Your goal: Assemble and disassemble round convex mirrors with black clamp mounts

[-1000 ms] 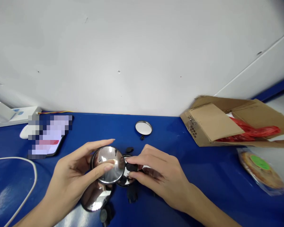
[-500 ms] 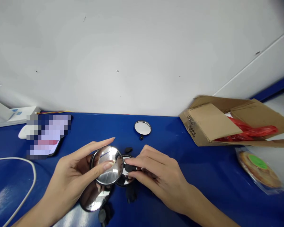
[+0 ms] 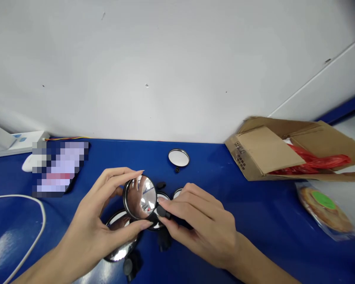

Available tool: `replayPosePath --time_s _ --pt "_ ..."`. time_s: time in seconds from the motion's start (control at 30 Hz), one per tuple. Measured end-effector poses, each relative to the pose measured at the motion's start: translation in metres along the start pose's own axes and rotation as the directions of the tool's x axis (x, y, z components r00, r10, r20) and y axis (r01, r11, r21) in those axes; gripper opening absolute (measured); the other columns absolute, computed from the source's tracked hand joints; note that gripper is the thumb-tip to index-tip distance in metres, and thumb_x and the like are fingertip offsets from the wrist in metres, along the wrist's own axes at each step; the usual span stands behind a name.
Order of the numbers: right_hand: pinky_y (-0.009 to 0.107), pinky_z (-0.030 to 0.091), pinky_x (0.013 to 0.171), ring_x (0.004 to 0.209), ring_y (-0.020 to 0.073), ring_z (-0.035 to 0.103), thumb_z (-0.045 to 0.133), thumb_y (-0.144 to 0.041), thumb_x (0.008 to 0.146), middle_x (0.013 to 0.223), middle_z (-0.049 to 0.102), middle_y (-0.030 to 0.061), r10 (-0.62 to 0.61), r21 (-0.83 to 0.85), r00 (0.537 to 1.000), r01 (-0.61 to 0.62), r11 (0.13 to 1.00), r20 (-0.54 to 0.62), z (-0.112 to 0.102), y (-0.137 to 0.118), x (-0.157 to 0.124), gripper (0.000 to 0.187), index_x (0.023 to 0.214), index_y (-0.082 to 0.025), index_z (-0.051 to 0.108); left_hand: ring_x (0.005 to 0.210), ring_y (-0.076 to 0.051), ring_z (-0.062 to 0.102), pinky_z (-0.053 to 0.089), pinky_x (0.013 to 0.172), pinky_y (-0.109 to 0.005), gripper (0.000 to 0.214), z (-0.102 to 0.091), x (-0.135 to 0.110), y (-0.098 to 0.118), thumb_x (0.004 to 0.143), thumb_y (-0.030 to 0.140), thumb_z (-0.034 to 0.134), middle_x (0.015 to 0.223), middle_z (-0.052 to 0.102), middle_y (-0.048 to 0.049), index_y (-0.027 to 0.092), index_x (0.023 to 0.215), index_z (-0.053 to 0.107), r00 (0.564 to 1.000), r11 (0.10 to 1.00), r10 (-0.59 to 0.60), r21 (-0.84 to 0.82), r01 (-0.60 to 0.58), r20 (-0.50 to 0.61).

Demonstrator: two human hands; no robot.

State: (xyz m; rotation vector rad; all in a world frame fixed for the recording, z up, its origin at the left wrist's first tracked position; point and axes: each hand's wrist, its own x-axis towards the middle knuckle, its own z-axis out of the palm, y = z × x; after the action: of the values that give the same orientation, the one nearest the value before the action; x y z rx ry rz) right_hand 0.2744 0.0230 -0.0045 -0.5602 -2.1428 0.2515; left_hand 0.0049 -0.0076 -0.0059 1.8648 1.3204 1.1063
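Note:
Between the thumb and fingers of my left hand (image 3: 91, 221) is a round convex mirror (image 3: 140, 197) with a black rim, gripped by its edges and tilted up. My right hand (image 3: 202, 225) pinches a black round-ended stem piece (image 3: 162, 212) against the mirror's lower right side; whether the two are joined I cannot tell. Beneath my hands, a larger round mirror (image 3: 121, 251) lies on the blue table, partly covered by my left thumb. Another mirror (image 3: 165, 196) is mostly hidden behind the held one. Part of a further mirror (image 3: 177, 193) shows beside my right fingers.
A small round mirror (image 3: 178, 158) lies farther back on the blue table (image 3: 130, 154). Black fittings (image 3: 165, 240) lie near the hands. At left are a phone (image 3: 60, 167) and a white cable (image 3: 43, 221); at right, a cardboard box (image 3: 266, 152) and a wrapped pastry (image 3: 325, 209).
The held mirror has risen slightly and shifted right. My left thumb has slid from its face to its lower edge. My right hand still pinches the black stem piece.

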Motion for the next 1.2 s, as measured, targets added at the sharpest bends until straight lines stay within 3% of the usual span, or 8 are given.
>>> replayPosePath --time_s 0.2,0.3,0.37,0.5,0.73,0.93,1.1,1.2 --pt "0.039 0.06 0.081 0.081 0.0189 0.065 0.084 -0.012 0.106 0.094 0.08 0.0069 -0.012 0.02 1.0 0.012 1.0 0.011 0.001 -0.006 -0.003 0.029 0.134 -0.009 0.077 0.132 -0.033 0.077 0.065 0.117 -0.048 0.079 -0.006 0.002 0.004 0.097 0.027 0.088 0.149 0.075 -0.0034 0.048 0.167 0.058 0.997 0.994 0.077 0.078 -0.079 0.026" --pt "0.04 0.056 0.078 0.082 0.0198 0.067 0.078 -0.018 0.112 0.096 0.081 0.0073 0.016 0.058 1.0 -0.017 0.998 0.008 -0.005 -0.007 0.002 0.027 0.137 -0.01 0.076 0.142 -0.038 0.075 0.061 0.125 -0.054 0.092 -0.014 0.005 -0.007 0.093 0.036 0.094 0.158 0.076 -0.0073 0.044 0.174 0.05 0.996 0.996 -0.063 -0.066 0.067 0.065" --pt "0.04 0.054 0.077 0.083 0.0197 0.067 0.07 -0.014 0.114 0.097 0.082 0.0071 0.055 0.092 0.999 -0.054 0.994 -0.002 -0.01 -0.006 0.006 0.027 0.14 -0.01 0.075 0.149 -0.039 0.072 0.058 0.128 -0.055 0.08 -0.023 0.011 -0.017 0.098 0.043 0.092 0.16 0.076 -0.0095 0.042 0.17 0.057 0.975 0.964 -0.17 -0.18 0.194 0.141" --pt "0.038 0.049 0.076 0.079 0.0174 0.062 0.065 -0.005 0.111 0.095 0.08 0.0055 0.102 0.066 0.994 -0.1 0.993 -0.026 -0.016 -0.002 0.008 0.027 0.134 -0.01 0.077 0.143 -0.042 0.076 0.066 0.116 -0.052 0.066 -0.042 0.025 -0.024 0.103 0.051 0.085 0.16 0.075 -0.0106 0.043 0.165 0.064 0.939 0.924 -0.09 -0.323 0.203 0.331" --pt "0.038 0.043 0.074 0.077 0.017 0.058 0.066 -0.005 0.11 0.09 0.077 0.0044 0.075 -0.005 0.997 -0.075 0.997 -0.036 -0.015 0.003 0.008 0.019 0.122 -0.01 0.079 0.147 -0.039 0.07 0.063 0.12 -0.045 0.084 -0.067 0.021 -0.018 0.083 0.032 0.087 0.156 0.07 -0.006 0.044 0.162 0.062 0.885 0.993 0.104 0.003 -0.118 0.454" --pt "0.039 0.04 0.073 0.076 0.0176 0.055 0.066 -0.005 0.111 0.085 0.075 0.0037 0.05 -0.072 0.999 -0.051 0.996 -0.014 -0.015 0.006 0.008 0.016 0.115 -0.011 0.08 0.147 -0.046 0.073 0.062 0.124 -0.05 0.111 -0.079 0.011 -0.033 0.07 0.032 0.099 0.171 0.067 -0.0011 0.045 0.169 0.052 0.859 0.979 -0.05 0.197 -0.06 0.509" --pt "0.04 0.04 0.074 0.077 0.0182 0.055 0.064 -0.007 0.113 0.086 0.075 0.0041 0.053 -0.096 0.998 -0.051 0.994 0.02 -0.014 0.009 0.006 0.016 0.113 -0.012 0.079 0.135 -0.039 0.08 0.071 0.107 -0.039 0.112 -0.074 0.015 -0.021 0.06 0.017 0.097 0.159 0.076 -0.0024 0.044 0.162 0.058 0.772 0.992 -0.077 0.123 -0.001 0.631" --pt "0.04 0.039 0.074 0.076 0.018 0.055 0.063 -0.006 0.113 0.085 0.074 0.0035 0.047 -0.095 0.999 -0.044 0.994 0.022 -0.013 0.009 0.006 0.017 0.111 -0.012 0.079 0.13 -0.038 0.081 0.071 0.104 -0.04 0.101 -0.071 0.017 -0.012 0.061 0.017 0.097 0.149 0.079 -0.0016 0.044 0.154 0.066 0.784 0.986 -0.093 0.167 -0.014 0.614"
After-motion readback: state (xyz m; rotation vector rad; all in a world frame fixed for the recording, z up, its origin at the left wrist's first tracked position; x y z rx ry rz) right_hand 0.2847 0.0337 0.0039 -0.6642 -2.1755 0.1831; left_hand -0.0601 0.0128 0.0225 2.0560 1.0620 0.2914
